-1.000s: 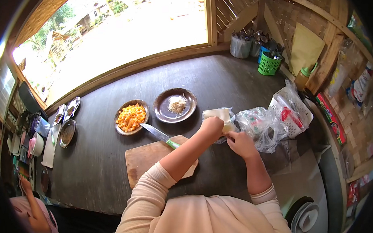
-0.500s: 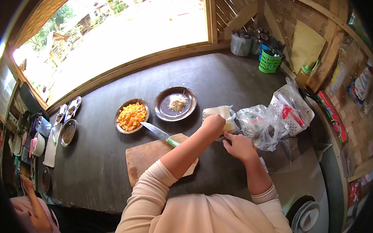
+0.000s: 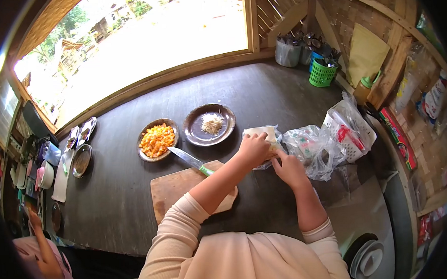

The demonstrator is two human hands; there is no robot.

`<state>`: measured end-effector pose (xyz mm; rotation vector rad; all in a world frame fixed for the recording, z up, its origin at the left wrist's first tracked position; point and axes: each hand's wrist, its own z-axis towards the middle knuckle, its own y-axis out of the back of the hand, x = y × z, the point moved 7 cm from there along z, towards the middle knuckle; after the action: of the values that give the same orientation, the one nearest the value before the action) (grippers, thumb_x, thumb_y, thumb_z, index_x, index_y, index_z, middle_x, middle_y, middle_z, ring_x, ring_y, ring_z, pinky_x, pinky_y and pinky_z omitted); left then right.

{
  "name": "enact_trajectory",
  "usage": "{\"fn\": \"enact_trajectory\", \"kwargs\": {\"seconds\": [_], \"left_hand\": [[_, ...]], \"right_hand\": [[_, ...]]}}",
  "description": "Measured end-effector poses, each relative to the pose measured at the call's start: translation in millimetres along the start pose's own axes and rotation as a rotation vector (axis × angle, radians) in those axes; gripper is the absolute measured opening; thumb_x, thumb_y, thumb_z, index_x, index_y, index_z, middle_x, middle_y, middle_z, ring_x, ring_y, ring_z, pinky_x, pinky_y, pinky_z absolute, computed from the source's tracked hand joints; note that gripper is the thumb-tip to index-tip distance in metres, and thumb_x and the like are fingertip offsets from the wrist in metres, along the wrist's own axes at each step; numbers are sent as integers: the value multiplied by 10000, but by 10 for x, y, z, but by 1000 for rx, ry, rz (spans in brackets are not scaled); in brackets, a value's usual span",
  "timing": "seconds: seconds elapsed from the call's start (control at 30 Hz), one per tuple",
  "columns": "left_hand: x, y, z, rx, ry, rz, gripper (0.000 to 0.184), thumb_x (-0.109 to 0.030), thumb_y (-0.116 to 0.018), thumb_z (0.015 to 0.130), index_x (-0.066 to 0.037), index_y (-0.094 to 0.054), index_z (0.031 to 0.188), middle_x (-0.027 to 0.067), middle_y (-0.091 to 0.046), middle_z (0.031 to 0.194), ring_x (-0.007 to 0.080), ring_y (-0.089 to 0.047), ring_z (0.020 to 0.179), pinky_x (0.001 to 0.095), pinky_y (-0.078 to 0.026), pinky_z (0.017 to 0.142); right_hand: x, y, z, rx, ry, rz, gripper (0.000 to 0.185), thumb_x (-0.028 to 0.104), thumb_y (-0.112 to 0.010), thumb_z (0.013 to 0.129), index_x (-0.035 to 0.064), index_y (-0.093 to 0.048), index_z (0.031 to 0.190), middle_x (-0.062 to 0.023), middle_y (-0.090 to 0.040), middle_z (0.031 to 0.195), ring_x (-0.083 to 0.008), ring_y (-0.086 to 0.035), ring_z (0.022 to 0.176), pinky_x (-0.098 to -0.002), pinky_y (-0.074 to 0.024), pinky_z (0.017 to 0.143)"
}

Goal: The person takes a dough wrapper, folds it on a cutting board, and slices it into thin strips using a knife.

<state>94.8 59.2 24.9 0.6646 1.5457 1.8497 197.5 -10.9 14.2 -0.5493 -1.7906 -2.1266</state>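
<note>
A knife (image 3: 188, 158) obstructs low passage leftward of the left hand (image 3: 255, 149); a plastic bag (image 3: 316, 150) crowds the right hand (image 3: 288, 169). Between the plate (image 3: 195, 130) and green basket (image 3: 323, 76), tabletop (image 3: 266, 97) offers room.

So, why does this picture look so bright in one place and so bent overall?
Head view: daylight washes much of the window opening out to white; head view: a wide lens seems to bow the wooden sill and leaves the corners black; head view: a bluish flare at the left edge, pale glints on the plastic bag.
</note>
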Motion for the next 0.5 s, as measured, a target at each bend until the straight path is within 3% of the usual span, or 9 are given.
{"fn": "enact_trajectory", "kwargs": {"seconds": [0.07, 0.17, 0.5], "left_hand": [[21, 7, 6, 7, -10, -56, 210, -247, -622, 791, -87, -711, 894, 75, -600, 1193, 254, -621, 1031, 449, -456, 888], [35, -1, 10, 58, -8, -93, 209, -241, -618, 791, -85, -712, 892, 65, -601, 1196, 249, -608, 1063, 457, -445, 900], [90, 18, 40, 106, 31, -209, 247, -254, -607, 798, -51, -710, 893, 51, -639, 1146, 254, -633, 1015, 457, -448, 879]], "right_hand": [[-10, 6, 30, 12, -22, 44, 362, 292, -616, 875, 66, -634, 1158, -252, -666, 807, -431, -650, 786, -519, -512, 714], [18, 38, 29, -30, -22, 55, 355, 296, -620, 873, 64, -644, 1140, -248, -669, 814, -427, -654, 797, -514, -517, 718], [-57, -104, 122, -140, -21, 75, 300, 367, -655, 860, 121, -709, 1024, -183, -683, 741, -375, -676, 744, -459, -539, 678]]}}
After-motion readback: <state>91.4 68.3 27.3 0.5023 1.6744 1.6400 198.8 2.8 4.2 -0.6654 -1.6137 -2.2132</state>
